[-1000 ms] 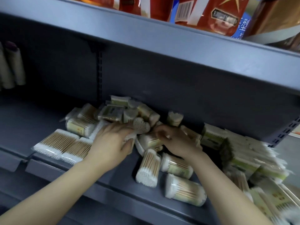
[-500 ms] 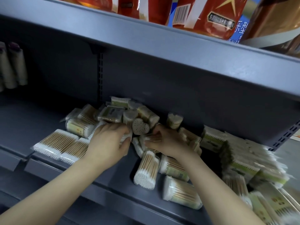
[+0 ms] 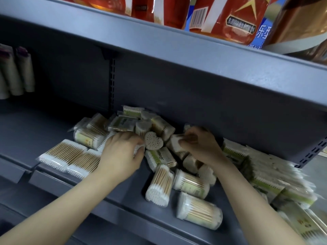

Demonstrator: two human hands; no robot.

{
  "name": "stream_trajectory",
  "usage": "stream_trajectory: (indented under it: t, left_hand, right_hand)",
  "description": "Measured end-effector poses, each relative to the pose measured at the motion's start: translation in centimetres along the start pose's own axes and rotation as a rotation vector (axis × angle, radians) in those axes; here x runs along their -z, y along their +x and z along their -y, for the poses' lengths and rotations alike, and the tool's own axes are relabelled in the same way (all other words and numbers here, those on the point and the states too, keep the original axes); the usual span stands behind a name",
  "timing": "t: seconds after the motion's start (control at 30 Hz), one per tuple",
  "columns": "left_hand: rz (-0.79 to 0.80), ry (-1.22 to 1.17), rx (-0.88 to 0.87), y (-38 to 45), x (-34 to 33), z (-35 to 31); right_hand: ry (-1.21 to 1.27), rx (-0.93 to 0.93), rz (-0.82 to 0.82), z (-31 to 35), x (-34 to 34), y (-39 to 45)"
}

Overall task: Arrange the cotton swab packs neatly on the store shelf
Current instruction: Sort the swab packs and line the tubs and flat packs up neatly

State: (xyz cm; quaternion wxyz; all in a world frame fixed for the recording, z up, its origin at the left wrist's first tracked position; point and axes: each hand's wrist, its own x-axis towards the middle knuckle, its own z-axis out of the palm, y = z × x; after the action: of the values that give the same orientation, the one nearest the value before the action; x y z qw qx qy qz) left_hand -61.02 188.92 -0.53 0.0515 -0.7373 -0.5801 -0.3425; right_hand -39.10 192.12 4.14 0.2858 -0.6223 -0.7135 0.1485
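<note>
From the head camera, the only view I have, I judge the job barely begun. On the grey shelf the cotton swab packs sit mostly as a loose heap around the middle of the frame, tubs and flat packs tipped every way. At about nine o'clock from the heap two flat packs lie side by side near the shelf's front lip, the only part that looks ordered to me. At about three to four o'clock a leaning stack of flat packs runs toward the right edge, slumped and uneven. At six o'clock from the heap three round tubs lie on their sides, each pointing a different way.

My left hand rests at the heap's front, fingers curled down among the packs just beside a heart-shaped tub that stands on end; it seems to pinch something white at the fingertips, but I cannot tell for sure. My right hand is at about two o'clock from the heart-shaped tub, fingers curled round a small pack and gripping it.

What is left, as I read it: nearly all of the heap, the toppled tubs and the slumped stack need squaring up.

On the shelf above stand red bags, and pale tubes stand at far left.
</note>
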Motion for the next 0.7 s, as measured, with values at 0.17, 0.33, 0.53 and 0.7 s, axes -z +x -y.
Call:
stream_trajectory:
  t: [0.17,0.33,0.53,0.7]
  left_hand:
    - [0.025,0.007,0.016,0.2,-0.2,-0.3]
    - [0.031,0.019,0.013,0.3,-0.3,-0.3]
    - [0.044,0.006,0.003,0.6,-0.6,-0.2]
    - [0.057,-0.002,0.004,0.7,-0.8,-0.4]
  right_hand:
    - [-0.115,-0.064,-0.149,-2.3,0.8,1.5]
    - [-0.177,-0.105,-0.178,-4.0,-0.1,2.6]
    - [-0.157,-0.09,-0.217,-3.3,-1.0,3.3]
    - [-0.123,-0.088,-0.214,-3.5,-1.5,3.4]
